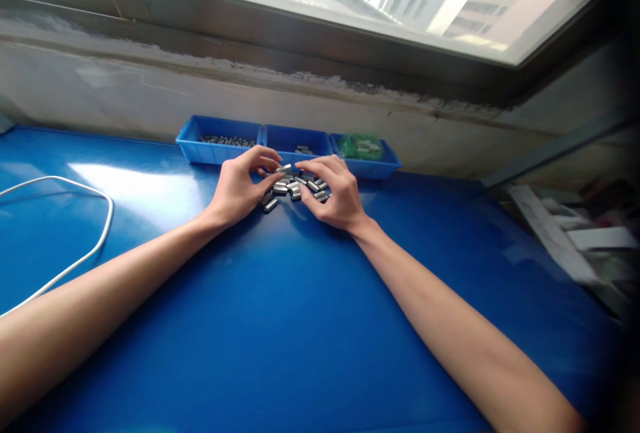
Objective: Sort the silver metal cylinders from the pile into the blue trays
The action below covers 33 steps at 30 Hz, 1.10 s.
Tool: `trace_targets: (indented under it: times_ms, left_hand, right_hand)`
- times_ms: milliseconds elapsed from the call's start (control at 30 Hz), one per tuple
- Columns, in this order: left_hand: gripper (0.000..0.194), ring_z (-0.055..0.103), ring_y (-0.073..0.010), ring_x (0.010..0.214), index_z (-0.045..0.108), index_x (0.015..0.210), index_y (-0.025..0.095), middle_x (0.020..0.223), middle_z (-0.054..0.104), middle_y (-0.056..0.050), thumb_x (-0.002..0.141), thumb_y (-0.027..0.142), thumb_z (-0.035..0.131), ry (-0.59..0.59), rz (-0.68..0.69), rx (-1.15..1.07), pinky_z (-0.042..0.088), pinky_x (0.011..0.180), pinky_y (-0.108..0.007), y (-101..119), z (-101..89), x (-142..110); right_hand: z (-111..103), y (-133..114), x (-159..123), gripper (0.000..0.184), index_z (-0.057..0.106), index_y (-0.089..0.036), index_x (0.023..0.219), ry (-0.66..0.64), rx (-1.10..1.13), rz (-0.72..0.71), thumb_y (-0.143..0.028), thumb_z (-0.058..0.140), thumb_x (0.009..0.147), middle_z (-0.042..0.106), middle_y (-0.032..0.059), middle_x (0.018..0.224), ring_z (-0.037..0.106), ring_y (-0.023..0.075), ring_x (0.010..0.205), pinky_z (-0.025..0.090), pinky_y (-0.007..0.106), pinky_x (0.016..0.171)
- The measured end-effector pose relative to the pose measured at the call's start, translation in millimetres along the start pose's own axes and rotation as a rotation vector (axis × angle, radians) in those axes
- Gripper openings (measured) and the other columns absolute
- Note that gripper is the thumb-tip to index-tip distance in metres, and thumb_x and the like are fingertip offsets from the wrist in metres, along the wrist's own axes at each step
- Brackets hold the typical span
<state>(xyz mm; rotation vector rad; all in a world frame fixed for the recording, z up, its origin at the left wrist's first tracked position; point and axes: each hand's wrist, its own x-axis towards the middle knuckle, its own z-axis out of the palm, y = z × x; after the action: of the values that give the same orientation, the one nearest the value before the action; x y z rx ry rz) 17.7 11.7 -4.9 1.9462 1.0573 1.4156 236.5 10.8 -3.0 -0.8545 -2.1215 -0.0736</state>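
A small heap of short metal pieces [295,188] lies on the blue table [280,326] between my hands. My left hand [240,186] rests at the heap's left side, fingers curled. Thumb and forefinger pinch one metal piece [284,168] just above the heap. My right hand [333,192] sits at the heap's right side, its fingers bent and spread over the pieces, its forefinger tip touching the same raised piece. Whether the right hand holds anything of its own is hidden under the fingers.
Three blue trays stand in a row by the wall: the left tray [193,143] holds dark small parts, the middle tray [280,136] a few metal pieces, the right tray [390,165] a green bag [361,146]. A white cable [100,233] curves at the left. Clutter lies off the right edge.
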Motion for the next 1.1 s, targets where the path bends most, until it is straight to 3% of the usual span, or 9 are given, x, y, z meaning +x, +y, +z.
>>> trace_targets:
  times_ms: [67,300,467,600,667,767,867,967,1100]
  left_hand:
    - [0.037,0.074,-0.0222,0.094,0.066,0.104,0.019,0.097,0.077,-0.006,0.083,0.047,0.078,-0.014,-0.031,-0.057,0.055,0.081,-0.029,-1.7,0.2,0.2]
    - [0.042,0.075,-0.0235,0.098,0.065,0.108,0.02,0.099,0.077,-0.006,0.084,0.053,0.076,-0.085,-0.038,-0.095,0.055,0.083,-0.029,-0.6,0.6,-0.5]
    - [0.034,0.075,-0.0216,0.097,0.063,0.115,0.023,0.106,0.077,-0.005,0.09,0.044,0.072,-0.153,0.004,-0.06,0.054,0.081,-0.028,0.5,0.3,-0.1]
    - [0.032,0.073,-0.0207,0.099,0.06,0.122,0.023,0.108,0.076,-0.005,0.094,0.038,0.067,-0.19,0.032,-0.045,0.054,0.085,-0.029,0.4,-0.2,0.4]
    - [0.031,0.071,-0.0204,0.099,0.061,0.12,0.022,0.11,0.074,-0.006,0.093,0.036,0.065,-0.155,0.081,0.066,0.054,0.084,-0.03,2.9,-0.9,-0.8]
    - [0.033,0.066,-0.0214,0.095,0.064,0.116,0.021,0.111,0.067,-0.008,0.087,0.037,0.07,-0.11,0.167,0.423,0.053,0.08,-0.031,9.8,-2.6,-5.3]
    - [0.034,0.066,-0.0225,0.083,0.065,0.116,0.023,0.107,0.064,-0.008,0.088,0.042,0.067,-0.205,0.162,0.747,0.051,0.068,-0.033,15.2,-4.5,-10.5]
    - [0.03,0.066,-0.0237,0.077,0.066,0.112,0.022,0.099,0.064,-0.006,0.093,0.043,0.061,-0.285,0.165,0.863,0.047,0.062,-0.033,15.1,-5.9,-12.3]
    - [0.024,0.067,-0.0229,0.076,0.067,0.106,0.02,0.095,0.066,-0.006,0.096,0.04,0.057,-0.324,0.237,0.859,0.047,0.063,-0.032,9.5,-5.9,-11.4]
  right_hand:
    - [1.1,0.7,-0.6,0.028,0.07,-0.023,0.117,-0.034,-0.01,-0.024,-0.027,0.067,0.09,0.075,0.0068,0.11,0.066,0.026,0.101,0.05,0.044,0.094]
    - [6.2,6.1,-0.5,0.019,0.072,-0.023,0.111,0.026,0.014,-0.038,-0.031,0.067,0.095,0.078,0.006,0.106,0.068,0.0237,0.096,0.053,0.041,0.091]
    - [6.0,5.9,-0.4,0.024,0.071,-0.023,0.118,0.01,0.024,-0.017,-0.033,0.066,0.097,0.078,0.0055,0.102,0.069,0.0233,0.096,0.055,0.04,0.09]
    - [7.3,6.3,-1.1,0.017,0.074,-0.022,0.109,-0.004,0.04,-0.034,-0.029,0.062,0.099,0.078,0.0062,0.103,0.069,0.0224,0.094,0.056,0.038,0.088]
    - [8.2,7.8,-1.5,0.016,0.074,-0.021,0.107,0.045,0.01,-0.023,-0.029,0.063,0.098,0.078,0.0061,0.099,0.069,0.0222,0.092,0.055,0.038,0.087]
    - [8.9,11.8,-2.0,0.019,0.075,-0.021,0.107,0.163,-0.09,0.106,-0.032,0.062,0.098,0.077,0.0063,0.093,0.069,0.0222,0.084,0.054,0.038,0.084]
    - [9.1,16.4,-2.4,0.026,0.075,-0.02,0.109,0.222,-0.167,0.321,-0.039,0.06,0.099,0.075,0.0054,0.085,0.067,0.021,0.072,0.054,0.036,0.077]
    - [9.1,19.4,-2.6,0.031,0.076,-0.021,0.111,0.196,-0.188,0.461,-0.043,0.058,0.098,0.076,0.0046,0.081,0.069,0.0215,0.072,0.053,0.034,0.073]
    - [9.4,21.0,-2.5,0.035,0.075,-0.023,0.117,0.151,-0.176,0.507,-0.045,0.055,0.1,0.077,0.0042,0.078,0.073,0.0229,0.074,0.053,0.032,0.071]
